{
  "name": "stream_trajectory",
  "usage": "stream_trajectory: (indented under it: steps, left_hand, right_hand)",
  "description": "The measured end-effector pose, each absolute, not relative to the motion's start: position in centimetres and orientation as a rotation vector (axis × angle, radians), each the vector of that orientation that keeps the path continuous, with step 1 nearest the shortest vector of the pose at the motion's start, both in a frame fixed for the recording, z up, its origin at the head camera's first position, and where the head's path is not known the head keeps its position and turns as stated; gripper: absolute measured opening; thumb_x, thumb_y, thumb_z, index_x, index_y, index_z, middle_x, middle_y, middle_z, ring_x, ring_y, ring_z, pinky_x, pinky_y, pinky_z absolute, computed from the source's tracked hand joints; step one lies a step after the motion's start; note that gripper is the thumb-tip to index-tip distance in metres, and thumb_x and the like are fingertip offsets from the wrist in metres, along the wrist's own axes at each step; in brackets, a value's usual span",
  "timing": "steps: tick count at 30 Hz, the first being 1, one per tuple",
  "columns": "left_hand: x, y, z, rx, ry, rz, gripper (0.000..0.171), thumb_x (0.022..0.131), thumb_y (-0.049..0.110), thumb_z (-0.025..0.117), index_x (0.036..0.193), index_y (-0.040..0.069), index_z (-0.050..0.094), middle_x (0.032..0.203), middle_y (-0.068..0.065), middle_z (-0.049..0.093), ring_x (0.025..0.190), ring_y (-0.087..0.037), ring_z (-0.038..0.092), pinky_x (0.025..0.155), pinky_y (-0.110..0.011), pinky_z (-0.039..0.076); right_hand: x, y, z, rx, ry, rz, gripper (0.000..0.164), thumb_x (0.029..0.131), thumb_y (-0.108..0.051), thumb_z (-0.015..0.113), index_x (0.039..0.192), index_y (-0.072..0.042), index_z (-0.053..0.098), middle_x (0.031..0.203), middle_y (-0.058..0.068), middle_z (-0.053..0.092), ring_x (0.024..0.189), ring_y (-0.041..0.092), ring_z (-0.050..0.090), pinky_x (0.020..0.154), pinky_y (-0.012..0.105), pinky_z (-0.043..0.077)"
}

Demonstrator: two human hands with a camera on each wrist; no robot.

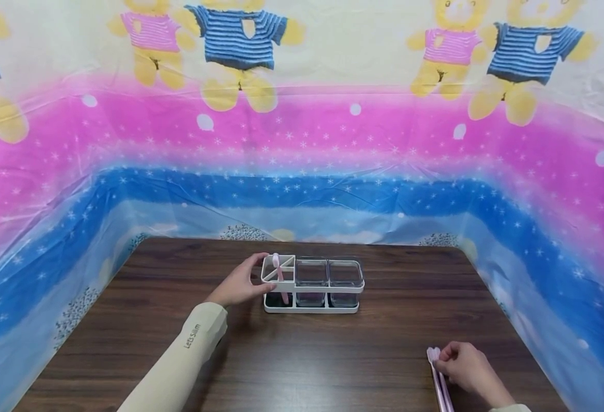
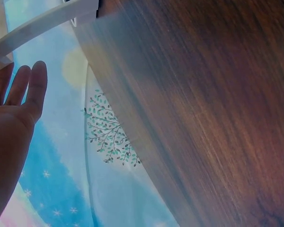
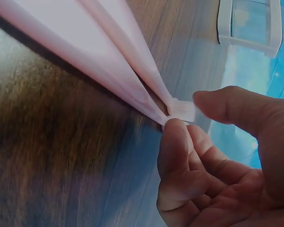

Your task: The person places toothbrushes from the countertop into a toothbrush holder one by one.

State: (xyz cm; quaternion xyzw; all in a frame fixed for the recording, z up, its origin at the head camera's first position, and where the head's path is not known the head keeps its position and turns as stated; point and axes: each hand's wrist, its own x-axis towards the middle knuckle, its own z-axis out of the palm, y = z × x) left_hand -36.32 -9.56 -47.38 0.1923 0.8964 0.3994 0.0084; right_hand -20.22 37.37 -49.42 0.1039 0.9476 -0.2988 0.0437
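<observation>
A white toothbrush holder [image 1: 310, 309] stands toward the back of the table. My left hand [image 1: 240, 283] grips its left end, thumb at the front and fingers around the back. One pink toothbrush [image 1: 281, 274] stands tilted in the divided compartment at that end. At the front right, two pink toothbrushes [image 1: 439, 380] lie side by side, heads pointing away from me. Over those heads is my right hand [image 1: 469, 366]. In the right wrist view its fingertips touch one brush head, and the thumb stands a little apart from the white bristles [image 3: 183, 110].
Two clear square cups [image 1: 344, 274] sit in the holder's middle and right places. The dark wooden table [image 1: 384, 337] reaches back to a printed cloth [image 1: 322, 131] with bears, which hangs behind and along both sides.
</observation>
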Motion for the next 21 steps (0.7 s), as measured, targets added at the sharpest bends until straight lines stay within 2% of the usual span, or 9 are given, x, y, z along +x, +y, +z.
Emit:
stream_trajectory:
  steps: [4, 13, 21]
  left_hand:
    - [-36.27, -9.56, -47.34, 0.588, 2.792, 1.255, 0.087, 0.076, 0.053, 0.072, 0.145, 0.017, 0.033, 0.145, -0.016, 0.037, 0.118, -0.038, 0.048, 0.092, -0.058, 0.041]
    - [-36.28, -9.58, -47.26, 0.591, 2.803, 1.233, 0.087, 0.077, 0.052, 0.072, 0.145, 0.016, 0.032, 0.145, -0.013, 0.036, 0.127, -0.036, 0.04, 0.097, -0.059, 0.035]
    - [-36.32, -9.57, -47.24, 0.591, 2.802, 1.234, 0.087, 0.077, 0.051, 0.072, 0.145, 0.016, 0.031, 0.145, -0.014, 0.036, 0.128, -0.037, 0.039, 0.098, -0.06, 0.033]
  right_hand:
    - [-20.07, 37.21, -49.52, 0.299, 2.927, -0.913, 0.015, 0.076, -0.01, 0.071, 0.072, -0.007, 0.057, 0.061, -0.001, 0.054, 0.052, 0.014, 0.054, 0.05, 0.03, 0.042]
    - [-19.92, 37.38, -49.96, 0.345, 2.884, -0.84, 0.016, 0.075, -0.006, 0.068, 0.066, -0.008, 0.056, 0.055, 0.0, 0.052, 0.051, 0.014, 0.051, 0.048, 0.028, 0.039]
    - [-19.75, 37.46, -49.94, 0.344, 2.873, -0.802, 0.015, 0.075, -0.009, 0.067, 0.063, -0.009, 0.058, 0.052, -0.001, 0.052, 0.049, 0.015, 0.048, 0.049, 0.028, 0.036]
